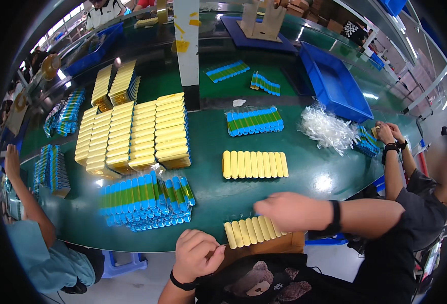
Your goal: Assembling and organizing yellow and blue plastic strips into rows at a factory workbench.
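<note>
A row of yellow rounded strips (251, 231) lies side by side at the table's near edge, in front of me. At its left end is my left hand (197, 254), fingers curled and thumb pressed to the forefinger; whatever is in the pinch is too small to name. My right hand (294, 212) hangs over the row's right end, hiding part of it, its fingers smeared by motion. Just beyond lies another row of yellow strips (255, 164). Left of my hands is a layered pile of blue-and-green strips (145, 200) in clear film.
Tall yellow stacks (132, 134) stand at left centre. Farther off are a blue-and-green row (255, 121), a heap of clear plastic pieces (327, 126) and a blue tray (337, 81). A white post (187, 45) rises mid-table. Co-workers sit on both sides, a co-worker's hands (385, 133) at right.
</note>
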The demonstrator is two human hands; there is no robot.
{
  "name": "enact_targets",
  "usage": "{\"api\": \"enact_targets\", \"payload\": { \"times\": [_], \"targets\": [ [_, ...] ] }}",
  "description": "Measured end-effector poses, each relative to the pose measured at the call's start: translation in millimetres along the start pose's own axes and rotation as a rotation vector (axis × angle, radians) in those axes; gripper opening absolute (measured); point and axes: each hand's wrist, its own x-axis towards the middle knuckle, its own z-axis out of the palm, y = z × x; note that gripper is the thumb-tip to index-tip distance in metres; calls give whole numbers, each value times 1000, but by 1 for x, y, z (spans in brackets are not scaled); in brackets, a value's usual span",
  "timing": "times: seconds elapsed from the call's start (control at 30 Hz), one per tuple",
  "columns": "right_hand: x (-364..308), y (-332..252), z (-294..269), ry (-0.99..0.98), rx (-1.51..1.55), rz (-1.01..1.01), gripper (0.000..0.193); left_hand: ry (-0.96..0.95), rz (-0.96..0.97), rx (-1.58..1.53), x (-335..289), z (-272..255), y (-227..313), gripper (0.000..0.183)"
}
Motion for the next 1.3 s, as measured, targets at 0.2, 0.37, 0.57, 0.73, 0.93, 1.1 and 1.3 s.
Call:
{"api": "enact_targets", "payload": {
  "times": [0.2, 0.37, 0.57, 0.73, 0.93, 1.1, 1.3],
  "targets": [
    [64, -29, 12, 71, 18, -187, 22, 7, -26, -17, -4, 0, -4, 24],
    [-65, 22, -22, -103, -89, 162, 25, 26, -39, 19, -6, 2, 2, 22],
    [-125, 47, 1, 102, 38, 441, 15, -8, -71, 44, -7, 7, 3, 15],
    [-105, 63, 24, 798, -345, 301, 29, -128, -42, 146, 10, 12, 24, 24],
    [-86, -21, 56, 760, -29, -4, 41, -402, 103, 432, 39, 35, 70, 46],
    [-56, -25, 53, 633, -159, 30, 27, -535, 30, 391, 78, 34, 68, 25],
    [-9, -16, 37, 590, -142, 188, 16, -610, -154, 482, 115, 59, 29, 20]
  ]
}}
